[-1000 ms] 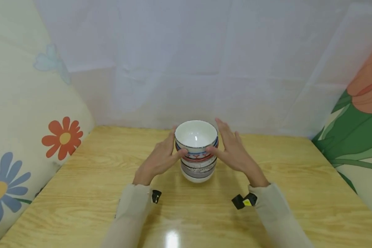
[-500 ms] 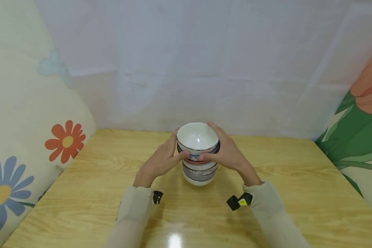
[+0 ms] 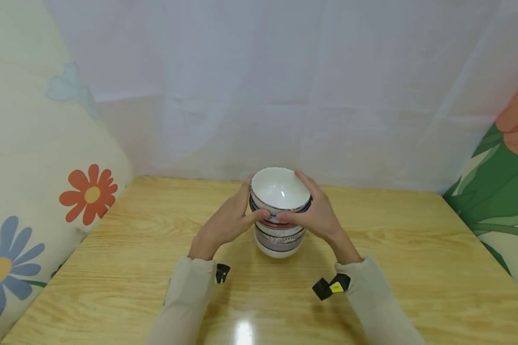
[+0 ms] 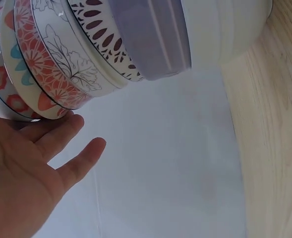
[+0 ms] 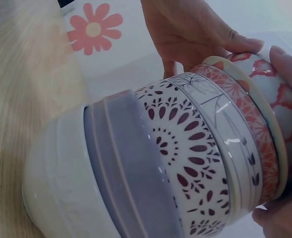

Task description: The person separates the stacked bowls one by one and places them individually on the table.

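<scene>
A stack of several nested bowls (image 3: 280, 233) stands in the middle of the table. At its foot is a plain white bowl (image 5: 61, 173), with a grey-purple bowl (image 4: 150, 37) above it. Higher up come a bowl with dark red petal marks (image 5: 185, 148), a leaf-line bowl and red-patterned ones. The top bowl (image 3: 280, 188) shows a glossy white inside. My left hand (image 3: 228, 218) holds the upper bowls from the left, thumb in front. From the right, my right hand (image 3: 321, 213) grips the same level, its thumb close to the left one. Fingers behind the stack are partly hidden.
The wood-grain table (image 3: 125, 268) runs back to a white cloth backdrop (image 3: 241, 96). Flower-printed panels flank it, with a red flower (image 3: 91, 194) on the left one. Black wrist devices (image 3: 330, 286) sit near both cuffs.
My right hand has closed in from beside the stack to grip the upper bowls, its thumb moving left. The top bowls have shifted slightly right, and my left hand has moved slightly right with them.
</scene>
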{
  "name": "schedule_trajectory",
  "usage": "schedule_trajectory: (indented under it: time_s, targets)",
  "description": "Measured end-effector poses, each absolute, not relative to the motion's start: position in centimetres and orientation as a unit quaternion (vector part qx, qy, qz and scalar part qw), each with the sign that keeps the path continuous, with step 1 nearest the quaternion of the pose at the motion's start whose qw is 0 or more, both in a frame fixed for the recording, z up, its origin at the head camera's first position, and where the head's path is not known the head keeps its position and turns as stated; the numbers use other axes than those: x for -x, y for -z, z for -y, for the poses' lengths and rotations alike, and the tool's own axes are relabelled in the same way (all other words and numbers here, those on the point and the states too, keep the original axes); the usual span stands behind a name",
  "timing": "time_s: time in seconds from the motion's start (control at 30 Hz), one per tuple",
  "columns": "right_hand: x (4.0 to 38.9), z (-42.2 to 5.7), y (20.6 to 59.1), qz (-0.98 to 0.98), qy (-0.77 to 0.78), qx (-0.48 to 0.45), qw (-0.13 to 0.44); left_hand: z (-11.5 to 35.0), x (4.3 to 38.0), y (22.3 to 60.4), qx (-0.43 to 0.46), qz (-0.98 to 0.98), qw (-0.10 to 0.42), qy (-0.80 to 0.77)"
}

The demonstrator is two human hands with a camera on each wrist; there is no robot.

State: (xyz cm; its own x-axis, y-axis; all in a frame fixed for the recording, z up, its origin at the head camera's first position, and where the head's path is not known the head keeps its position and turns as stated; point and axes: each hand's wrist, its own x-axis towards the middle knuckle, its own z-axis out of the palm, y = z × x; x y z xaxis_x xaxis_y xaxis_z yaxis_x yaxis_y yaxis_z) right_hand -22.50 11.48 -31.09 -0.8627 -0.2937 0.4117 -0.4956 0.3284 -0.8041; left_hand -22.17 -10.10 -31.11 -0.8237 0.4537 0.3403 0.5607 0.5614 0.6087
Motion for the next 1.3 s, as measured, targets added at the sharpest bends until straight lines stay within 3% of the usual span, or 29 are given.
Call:
schedule_trajectory:
  time_s: [0.43, 0.77, 1.03, 1.3]
  targets:
    - [22.5, -11.5, 31.1, 0.809, -0.516, -0.248, 0.134, 9.7, 22.5, 32.0, 0.307, 0.840, 0.046, 0.445]
    - [22.4, -11.7, 30.7, 0.815, -0.501, -0.250, 0.150, 9.2, 20.3, 29.6, 0.293, 0.828, -0.012, 0.478]
    - [22.2, -12.2, 29.4, 0.810, -0.500, -0.259, 0.166, 9.3, 20.2, 29.8, 0.275, 0.835, -0.017, 0.477]
    - [21.9, -13.0, 28.2, 0.812, -0.504, -0.243, 0.168, 9.6, 22.4, 32.4, 0.284, 0.833, -0.003, 0.476]
